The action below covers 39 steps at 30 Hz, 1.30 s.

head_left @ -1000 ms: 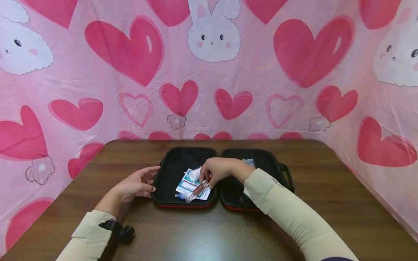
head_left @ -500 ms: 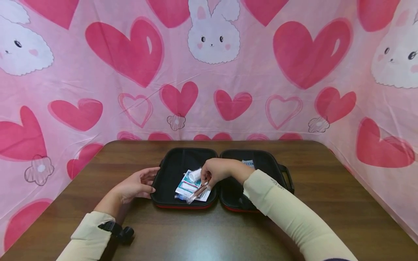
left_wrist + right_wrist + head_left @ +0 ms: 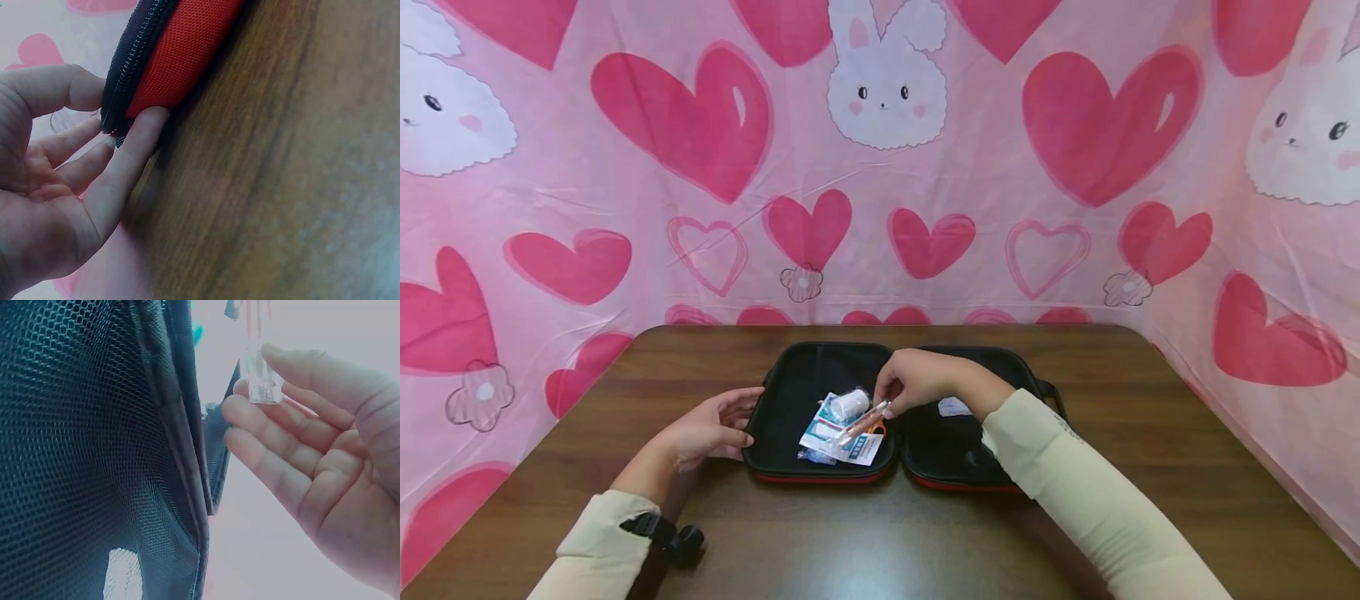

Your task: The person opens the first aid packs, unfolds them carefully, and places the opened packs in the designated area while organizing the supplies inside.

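My right hand (image 3: 921,379) pinches one end of a clear packet of brown swab-like sticks (image 3: 859,423) between thumb and fingertips, over the left half of an unfolded zippered case (image 3: 797,375). In the right wrist view the packet's transparent end (image 3: 265,390) sits under the thumb. Below it lie a white roll in plastic (image 3: 850,404), a white-and-teal printed packet (image 3: 816,435), a blue item in plastic (image 3: 817,456) and a partly covered orange loop (image 3: 878,427). My left hand (image 3: 707,429) touches the case's outer left side; its thumb (image 3: 147,128) rests against the red fabric.
The case's right half (image 3: 940,458) has a black mesh lining (image 3: 81,425) and holds a whitish item (image 3: 953,407); my right forearm crosses over it. A handle (image 3: 1052,396) is at its right side. Under everything is a wooden table (image 3: 820,533), with a patterned cloth behind.
My right hand has risen slightly and shifted right with the swab packet, uncovering the white roll and the orange loop. The left hand stays at the case's side.
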Each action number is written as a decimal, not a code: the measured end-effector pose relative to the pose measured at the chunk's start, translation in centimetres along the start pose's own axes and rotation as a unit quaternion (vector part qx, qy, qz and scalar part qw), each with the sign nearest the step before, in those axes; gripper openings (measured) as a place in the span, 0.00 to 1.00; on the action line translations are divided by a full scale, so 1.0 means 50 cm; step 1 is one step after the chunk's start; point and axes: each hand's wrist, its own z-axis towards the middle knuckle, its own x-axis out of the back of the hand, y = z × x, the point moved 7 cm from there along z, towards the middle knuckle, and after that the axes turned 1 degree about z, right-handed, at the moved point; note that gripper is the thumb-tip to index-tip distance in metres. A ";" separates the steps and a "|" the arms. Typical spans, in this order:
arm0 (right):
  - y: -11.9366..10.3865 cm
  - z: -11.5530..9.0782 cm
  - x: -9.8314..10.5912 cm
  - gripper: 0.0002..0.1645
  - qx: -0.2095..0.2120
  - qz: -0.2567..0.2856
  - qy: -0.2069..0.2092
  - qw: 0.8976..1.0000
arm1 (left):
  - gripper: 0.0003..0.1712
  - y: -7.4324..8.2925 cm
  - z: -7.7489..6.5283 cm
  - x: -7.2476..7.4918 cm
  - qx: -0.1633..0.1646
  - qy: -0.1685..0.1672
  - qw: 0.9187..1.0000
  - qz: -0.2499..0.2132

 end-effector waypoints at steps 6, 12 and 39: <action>0.011 -0.032 0.012 0.06 -0.004 0.017 0.032 0.999 | 0.48 -0.001 0.000 0.001 -0.002 -0.004 1.000 -0.003; 0.022 -0.074 0.029 0.07 -0.002 0.047 0.059 0.997 | 0.48 -0.001 0.001 0.000 -0.002 -0.005 1.000 -0.002; 0.106 -0.255 0.056 0.10 -0.058 0.082 0.169 0.981 | 0.48 0.000 0.001 -0.001 -0.004 -0.002 1.000 -0.004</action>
